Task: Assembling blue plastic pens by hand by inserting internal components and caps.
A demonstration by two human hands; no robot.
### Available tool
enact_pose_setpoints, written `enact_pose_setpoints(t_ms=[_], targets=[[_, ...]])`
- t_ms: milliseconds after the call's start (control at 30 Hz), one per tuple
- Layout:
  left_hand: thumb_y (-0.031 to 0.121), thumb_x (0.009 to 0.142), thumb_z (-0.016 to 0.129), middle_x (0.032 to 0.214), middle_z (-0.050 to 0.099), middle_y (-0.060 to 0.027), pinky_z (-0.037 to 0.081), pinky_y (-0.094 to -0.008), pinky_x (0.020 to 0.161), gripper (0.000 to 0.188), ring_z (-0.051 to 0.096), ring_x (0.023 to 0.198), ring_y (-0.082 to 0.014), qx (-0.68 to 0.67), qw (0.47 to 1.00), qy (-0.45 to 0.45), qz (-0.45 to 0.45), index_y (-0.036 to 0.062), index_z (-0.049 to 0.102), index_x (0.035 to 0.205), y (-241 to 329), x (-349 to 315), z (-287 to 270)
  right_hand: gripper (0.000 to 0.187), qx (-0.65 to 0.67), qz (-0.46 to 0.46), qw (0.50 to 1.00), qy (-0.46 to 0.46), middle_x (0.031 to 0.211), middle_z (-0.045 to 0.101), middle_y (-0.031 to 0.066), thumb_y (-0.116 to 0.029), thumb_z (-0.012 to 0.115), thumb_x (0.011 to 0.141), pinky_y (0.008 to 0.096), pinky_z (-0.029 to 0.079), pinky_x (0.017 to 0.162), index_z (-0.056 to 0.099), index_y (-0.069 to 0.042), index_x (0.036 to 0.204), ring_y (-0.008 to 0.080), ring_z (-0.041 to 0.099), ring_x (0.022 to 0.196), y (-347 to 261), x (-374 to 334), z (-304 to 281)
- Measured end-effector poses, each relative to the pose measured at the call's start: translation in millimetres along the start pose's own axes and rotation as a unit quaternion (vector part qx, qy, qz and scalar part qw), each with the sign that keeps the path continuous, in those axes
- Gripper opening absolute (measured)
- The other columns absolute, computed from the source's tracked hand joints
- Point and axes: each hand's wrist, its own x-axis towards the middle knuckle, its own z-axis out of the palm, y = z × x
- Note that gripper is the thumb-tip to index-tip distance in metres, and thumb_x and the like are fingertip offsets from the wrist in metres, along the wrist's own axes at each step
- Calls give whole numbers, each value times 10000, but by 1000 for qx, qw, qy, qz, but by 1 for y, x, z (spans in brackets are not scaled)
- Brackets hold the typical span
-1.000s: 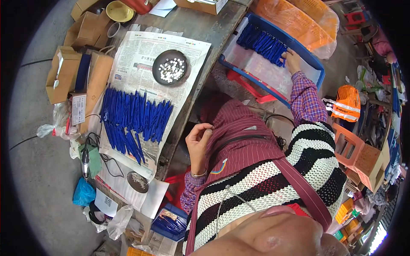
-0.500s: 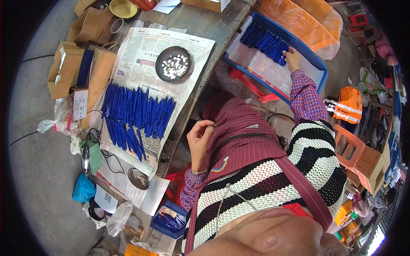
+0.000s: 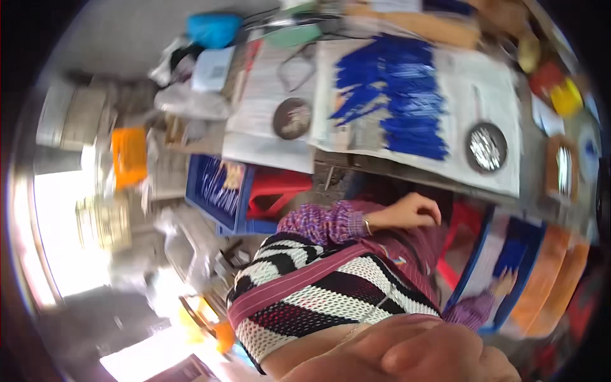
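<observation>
The picture is smeared by motion. My right hand (image 3: 506, 283) lies at the end of a row of slender blue pieces (image 3: 511, 254) in the blue tray (image 3: 472, 274) at the right; its fingers touch them, but their grip is blurred. In front of my apron, below the table edge, hangs my left hand (image 3: 414, 210), fingers curled in, with nothing visible in it. Many more slender blue pieces (image 3: 414, 95) lie in rows on newspaper (image 3: 474, 70) on the table. Beside them stands a dark round dish (image 3: 485, 146) of small white pieces.
A second dark dish (image 3: 293, 118) stands on white paper at the table's left. Beneath it are a blue bin (image 3: 216, 188) holding blue pieces and a red stool (image 3: 273, 191). Orange crates (image 3: 547, 280) stand beyond the tray. Cardboard boxes and plastic bags crowd the left.
The whole view has swung round, so the table now lies across the top and the tray at lower right. My right hand stays at the blue pieces; my left stays before my apron.
</observation>
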Motion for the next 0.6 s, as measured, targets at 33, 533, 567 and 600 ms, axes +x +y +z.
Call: enact_pose_setpoints(t_ms=[33,533,567,600], targets=[[71,760,596,798,648,-44,469,-262,707,119,598,757,-112,7,1000,6,1,18,639,857,0,-4,1,326,22,53,998,20,1209,488,151,7,470,840,317,510,834,509,73,1157,264,519,1049,-41,-19,28],[26,783,585,854,621,-24,455,-231,722,142,564,802,-79,1,974,207,88,23,624,920,60,-6,-94,426,-47,45,939,-337,983,562,28,34,546,757,236,431,761,540,-21,1180,89,499,789,-217,-170,202],[27,777,587,845,619,-27,452,-226,695,150,563,776,-76,73,967,238,61,30,626,921,64,-11,-108,413,-56,39,925,-374,985,563,26,36,549,755,233,428,760,551,-20,1164,87,498,786,-215,-181,209],[29,770,589,836,617,-31,448,-221,669,158,562,750,-72,143,953,267,33,37,628,923,66,-17,-120,399,-65,32,909,-410,987,564,24,39,552,753,230,425,759,561,-19,1148,85,497,784,-212,-191,214]])
